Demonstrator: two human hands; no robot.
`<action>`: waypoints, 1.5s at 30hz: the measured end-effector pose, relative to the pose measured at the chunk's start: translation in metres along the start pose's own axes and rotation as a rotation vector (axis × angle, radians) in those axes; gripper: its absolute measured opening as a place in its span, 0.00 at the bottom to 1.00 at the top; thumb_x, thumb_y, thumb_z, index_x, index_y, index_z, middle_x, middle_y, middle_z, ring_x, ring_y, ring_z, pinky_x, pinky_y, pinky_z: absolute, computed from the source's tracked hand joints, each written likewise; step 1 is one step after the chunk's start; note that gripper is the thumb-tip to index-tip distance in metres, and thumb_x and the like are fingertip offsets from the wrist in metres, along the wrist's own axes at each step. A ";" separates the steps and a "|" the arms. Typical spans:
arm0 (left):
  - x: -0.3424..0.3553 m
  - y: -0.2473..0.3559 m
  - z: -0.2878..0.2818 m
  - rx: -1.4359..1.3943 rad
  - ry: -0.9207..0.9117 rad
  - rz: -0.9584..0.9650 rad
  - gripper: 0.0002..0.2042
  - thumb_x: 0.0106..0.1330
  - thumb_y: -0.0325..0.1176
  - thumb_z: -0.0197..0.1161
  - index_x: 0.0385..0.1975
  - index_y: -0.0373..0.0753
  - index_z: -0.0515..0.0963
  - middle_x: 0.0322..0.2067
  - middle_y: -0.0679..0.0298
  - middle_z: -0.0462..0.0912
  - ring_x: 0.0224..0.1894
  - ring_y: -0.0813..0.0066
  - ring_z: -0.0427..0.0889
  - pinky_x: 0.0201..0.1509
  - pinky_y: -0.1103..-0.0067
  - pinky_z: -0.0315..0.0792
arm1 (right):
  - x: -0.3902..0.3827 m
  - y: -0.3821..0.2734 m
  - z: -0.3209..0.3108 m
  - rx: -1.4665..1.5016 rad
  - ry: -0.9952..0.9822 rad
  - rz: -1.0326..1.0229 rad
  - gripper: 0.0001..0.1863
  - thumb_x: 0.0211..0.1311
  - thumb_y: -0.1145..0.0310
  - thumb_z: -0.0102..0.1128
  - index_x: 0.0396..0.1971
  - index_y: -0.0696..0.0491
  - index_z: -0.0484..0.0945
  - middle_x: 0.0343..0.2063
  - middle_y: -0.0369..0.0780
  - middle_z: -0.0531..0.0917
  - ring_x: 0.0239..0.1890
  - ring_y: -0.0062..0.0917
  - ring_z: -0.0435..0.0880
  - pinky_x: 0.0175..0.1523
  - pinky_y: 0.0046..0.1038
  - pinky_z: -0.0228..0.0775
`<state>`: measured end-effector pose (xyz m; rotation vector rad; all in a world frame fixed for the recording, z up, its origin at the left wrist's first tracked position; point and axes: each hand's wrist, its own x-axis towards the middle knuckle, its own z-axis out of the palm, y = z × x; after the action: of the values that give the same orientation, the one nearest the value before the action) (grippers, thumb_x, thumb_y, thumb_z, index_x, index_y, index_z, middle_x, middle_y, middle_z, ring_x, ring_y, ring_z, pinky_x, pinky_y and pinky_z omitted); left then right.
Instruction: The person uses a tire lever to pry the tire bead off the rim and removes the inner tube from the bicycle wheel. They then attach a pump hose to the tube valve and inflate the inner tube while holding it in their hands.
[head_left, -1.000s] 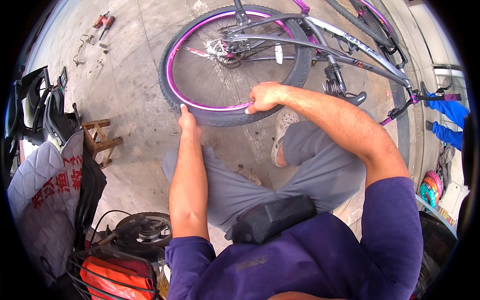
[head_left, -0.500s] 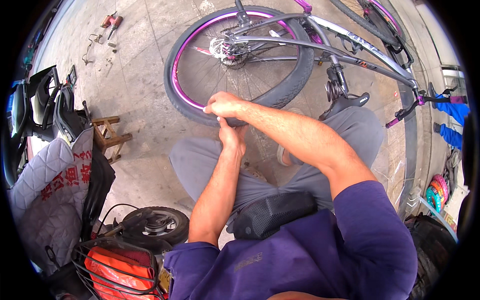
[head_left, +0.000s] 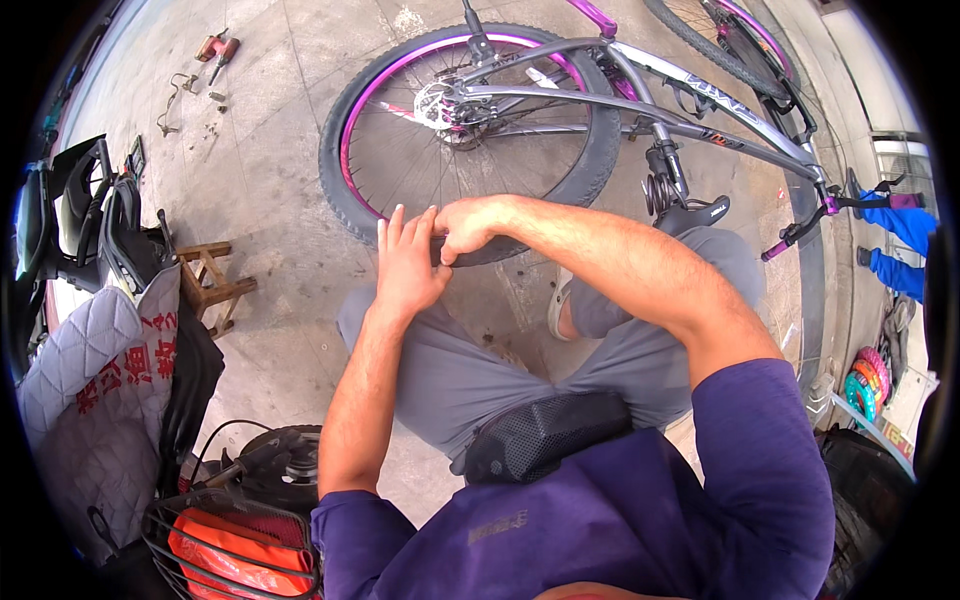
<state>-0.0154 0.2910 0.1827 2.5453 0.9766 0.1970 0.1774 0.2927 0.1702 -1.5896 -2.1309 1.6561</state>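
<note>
Your bike's rear wheel lies on the concrete floor point(head_left: 285, 205), in front of your knees, its hub and silver brake disc point(head_left: 435, 105) sitting at the end of the grey metal frame point(head_left: 755, 122). So wheel-in-frame looks done, or never undone; can't tell which.

Black knobbly rubber tyre point(head_left: 597, 160) is around the wheel all the way, as far as it shows. Purple metal rim point(head_left: 347, 165) shows clear along the left and far arcs; no purple visible on the lower-right arc. My read: tyre work is partway, uneven there.

Your left hand point(head_left: 408, 255) is on the near edge, fingers spread. Right hand point(head_left: 472, 225) is right beside it, fingers curled at the tyre; can't tell what it pinches.

Left, I'd judge: lower-right arc plus the stretch under your hands. Bead seating and air: not visible.
</note>
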 end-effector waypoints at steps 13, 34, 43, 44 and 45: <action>0.028 -0.020 -0.047 -0.072 -0.359 0.009 0.21 0.57 0.48 0.70 0.33 0.32 0.82 0.33 0.46 0.86 0.41 0.45 0.85 0.48 0.58 0.77 | -0.050 0.025 -0.063 -0.232 -0.261 0.594 0.36 0.73 0.40 0.45 0.65 0.55 0.77 0.66 0.47 0.77 0.68 0.37 0.74 0.72 0.42 0.62; 0.012 -0.005 -0.052 -0.078 -0.441 -0.062 0.26 0.57 0.57 0.69 0.39 0.36 0.85 0.34 0.47 0.88 0.42 0.46 0.87 0.51 0.59 0.79 | -0.054 0.017 -0.056 0.025 -0.591 0.923 0.24 0.67 0.53 0.56 0.53 0.53 0.85 0.53 0.39 0.87 0.53 0.31 0.84 0.62 0.45 0.69; 0.036 0.013 -0.023 -0.117 -0.447 -0.019 0.23 0.58 0.53 0.70 0.36 0.35 0.86 0.38 0.50 0.87 0.44 0.48 0.86 0.52 0.60 0.77 | -0.047 0.079 -0.088 -0.519 -0.058 0.384 0.20 0.58 0.58 0.68 0.46 0.56 0.87 0.46 0.49 0.88 0.50 0.42 0.88 0.54 0.43 0.78; 0.028 -0.003 -0.011 -0.113 -0.348 0.008 0.22 0.58 0.52 0.71 0.35 0.35 0.85 0.37 0.51 0.86 0.43 0.48 0.85 0.50 0.60 0.77 | -0.044 0.046 -0.100 -0.579 0.082 0.272 0.18 0.61 0.58 0.67 0.44 0.55 0.88 0.44 0.49 0.89 0.50 0.43 0.87 0.54 0.43 0.77; 0.028 -0.009 0.000 -0.156 -0.275 0.036 0.22 0.58 0.51 0.72 0.33 0.34 0.84 0.36 0.51 0.85 0.41 0.48 0.84 0.48 0.60 0.77 | -0.045 0.039 -0.107 -0.492 0.200 0.321 0.17 0.63 0.57 0.66 0.44 0.54 0.87 0.44 0.48 0.88 0.51 0.44 0.87 0.55 0.43 0.77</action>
<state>0.0002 0.3160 0.1785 2.3701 0.7784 -0.0647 0.2837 0.3350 0.2130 -2.2170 -2.3941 0.9967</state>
